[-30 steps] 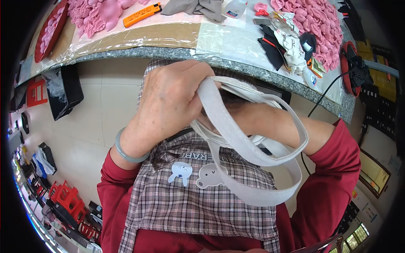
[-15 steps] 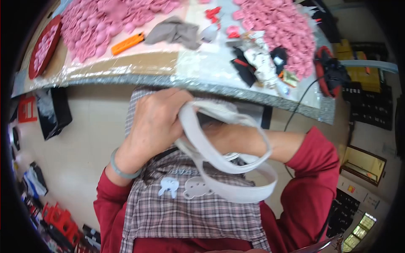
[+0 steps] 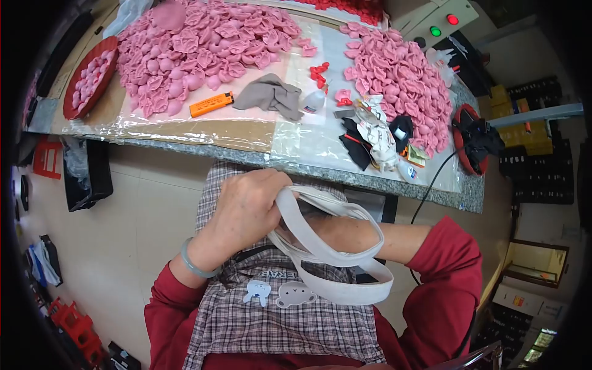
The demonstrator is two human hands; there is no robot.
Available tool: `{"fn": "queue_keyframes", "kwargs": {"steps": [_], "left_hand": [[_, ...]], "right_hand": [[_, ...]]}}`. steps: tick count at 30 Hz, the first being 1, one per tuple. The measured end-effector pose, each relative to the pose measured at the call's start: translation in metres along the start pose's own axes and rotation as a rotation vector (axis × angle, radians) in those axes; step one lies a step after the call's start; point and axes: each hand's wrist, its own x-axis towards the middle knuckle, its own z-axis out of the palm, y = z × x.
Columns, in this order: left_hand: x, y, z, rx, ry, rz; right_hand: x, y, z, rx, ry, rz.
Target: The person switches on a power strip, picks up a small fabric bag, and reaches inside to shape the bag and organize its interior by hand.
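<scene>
White looped straps (image 3: 345, 293) hang in front of my plaid apron, just below the table edge. My left hand (image 3: 250, 200), with a pale bangle (image 3: 196, 262) at its wrist, is closed around the upper end of the straps. My right forearm passes behind the white loops, and my right hand (image 3: 317, 231) reaches in towards my left hand. Its fingers are hidden behind the straps and my left hand, so what it holds does not show. A dark patch sits inside the loops; I cannot make out what it is.
Pink moulded pieces (image 3: 209, 40) lie heaped on the table, with another pile (image 3: 401, 80) to the right. Near the front are an orange box cutter (image 3: 211, 104), a grey cloth (image 3: 269, 97) and a small bottle (image 3: 314, 102). A red basket (image 3: 91, 77) stands left; a black cable (image 3: 427, 196) hangs right.
The view has tilted up, showing more of the table's back and a control box with red and green buttons. My hands keep nearly the same hold on the white straps.
</scene>
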Motion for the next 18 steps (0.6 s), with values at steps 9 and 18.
{"fn": "queue_keyframes", "kwargs": {"steps": [9, 18], "left_hand": [[0.0, -0.003, 0.002, -0.017, 0.023, 0.002], [-0.003, -0.012, 0.001, -0.073, 0.0, -0.017]], "right_hand": [[0.001, -0.003, -0.021, 0.044, -0.024, -0.003], [0.001, -0.013, -0.044, 0.09, -0.043, 0.14]]}}
